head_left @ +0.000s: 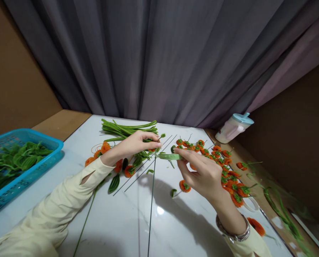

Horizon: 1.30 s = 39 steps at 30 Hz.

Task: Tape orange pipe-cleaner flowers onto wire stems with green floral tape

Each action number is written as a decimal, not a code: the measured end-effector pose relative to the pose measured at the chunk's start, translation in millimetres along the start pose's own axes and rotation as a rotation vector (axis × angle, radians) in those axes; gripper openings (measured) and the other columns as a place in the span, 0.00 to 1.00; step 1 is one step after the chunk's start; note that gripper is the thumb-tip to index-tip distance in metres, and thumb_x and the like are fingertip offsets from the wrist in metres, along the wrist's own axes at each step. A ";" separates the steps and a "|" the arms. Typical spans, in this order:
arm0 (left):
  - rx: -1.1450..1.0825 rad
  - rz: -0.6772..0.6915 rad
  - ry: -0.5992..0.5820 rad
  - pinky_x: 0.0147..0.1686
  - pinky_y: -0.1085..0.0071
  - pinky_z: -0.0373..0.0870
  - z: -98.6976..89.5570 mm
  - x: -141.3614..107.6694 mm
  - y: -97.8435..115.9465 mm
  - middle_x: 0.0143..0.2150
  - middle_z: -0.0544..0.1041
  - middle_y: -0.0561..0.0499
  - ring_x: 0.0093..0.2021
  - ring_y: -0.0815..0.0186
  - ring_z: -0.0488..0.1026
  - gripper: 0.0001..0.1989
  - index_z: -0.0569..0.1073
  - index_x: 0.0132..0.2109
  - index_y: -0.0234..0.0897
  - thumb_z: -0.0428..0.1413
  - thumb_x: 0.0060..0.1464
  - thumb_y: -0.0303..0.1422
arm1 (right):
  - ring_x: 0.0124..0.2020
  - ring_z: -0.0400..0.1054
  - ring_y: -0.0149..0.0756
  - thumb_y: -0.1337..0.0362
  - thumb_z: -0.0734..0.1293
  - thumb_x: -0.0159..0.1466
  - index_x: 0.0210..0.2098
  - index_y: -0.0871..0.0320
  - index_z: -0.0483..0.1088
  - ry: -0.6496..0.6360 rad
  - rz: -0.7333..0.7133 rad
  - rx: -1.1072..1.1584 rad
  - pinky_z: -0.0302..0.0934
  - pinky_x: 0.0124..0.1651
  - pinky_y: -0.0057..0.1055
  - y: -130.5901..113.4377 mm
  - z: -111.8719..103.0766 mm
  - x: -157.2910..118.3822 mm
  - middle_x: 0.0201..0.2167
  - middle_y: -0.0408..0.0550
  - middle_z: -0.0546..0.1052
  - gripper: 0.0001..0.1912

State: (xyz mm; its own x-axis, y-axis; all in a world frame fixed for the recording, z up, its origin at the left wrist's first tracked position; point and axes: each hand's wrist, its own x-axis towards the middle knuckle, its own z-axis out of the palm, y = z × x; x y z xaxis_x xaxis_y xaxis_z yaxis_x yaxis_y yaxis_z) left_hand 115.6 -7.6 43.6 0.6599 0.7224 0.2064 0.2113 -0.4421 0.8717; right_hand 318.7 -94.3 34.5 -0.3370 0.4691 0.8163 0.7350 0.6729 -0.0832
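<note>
My left hand [139, 142] is closed in a pinch over the table, at the top of a thin dark stem wire [152, 200] that runs toward me. Its fingertips hide the exact grip. From the wire's top a strip of light green floral tape [168, 156] stretches across to my right hand [199, 169], whose thumb and fingers pinch the other end. Close to my left hand shows a small green bud [162, 135]. Under and beside that wrist lie orange fuzzy flowers [129, 171] and a dark green chenille leaf [114, 183].
A blue basket [58, 145] of green leaves stands at the left. Green stems [122, 129] are bundled at the back. Several orange flower heads [237, 199] spread at the right. A tumbler with a blue lid [233, 127] stands at the back right, before a grey curtain [170, 60].
</note>
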 end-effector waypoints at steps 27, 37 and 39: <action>0.268 -0.125 0.233 0.36 0.71 0.65 -10.6 0.6 -8.7 0.32 0.76 0.50 0.34 0.65 0.72 0.08 0.73 0.33 0.34 0.59 0.45 0.34 | 0.18 0.70 0.33 0.70 0.64 0.57 0.30 0.58 0.69 -0.179 0.472 0.403 0.65 0.23 0.27 8.5 25.2 -6.5 0.18 0.42 0.73 0.02; 0.161 -0.102 0.182 0.35 0.72 0.66 -8.8 0.8 -10.9 0.30 0.74 0.53 0.33 0.66 0.72 0.11 0.72 0.40 0.34 0.59 0.47 0.33 | 0.20 0.72 0.36 0.67 0.67 0.55 0.27 0.58 0.67 -0.182 0.739 0.669 0.68 0.26 0.30 12.9 41.2 -14.3 0.18 0.44 0.74 0.03; 0.192 -0.071 0.184 0.37 0.71 0.66 -8.2 1.2 -11.9 0.32 0.75 0.52 0.34 0.66 0.72 0.11 0.73 0.39 0.35 0.58 0.47 0.33 | 0.20 0.72 0.35 0.67 0.67 0.55 0.26 0.58 0.66 -0.176 0.791 0.723 0.68 0.27 0.30 13.3 44.6 -16.6 0.19 0.44 0.74 0.04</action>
State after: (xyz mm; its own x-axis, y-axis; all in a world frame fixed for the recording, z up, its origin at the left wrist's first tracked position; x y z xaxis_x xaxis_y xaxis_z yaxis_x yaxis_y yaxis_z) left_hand 108.0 2.9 37.1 0.5005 0.8319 0.2399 0.3970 -0.4667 0.7903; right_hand 307.9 -67.6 -5.6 -0.0425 0.9545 0.2951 0.2798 0.2949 -0.9136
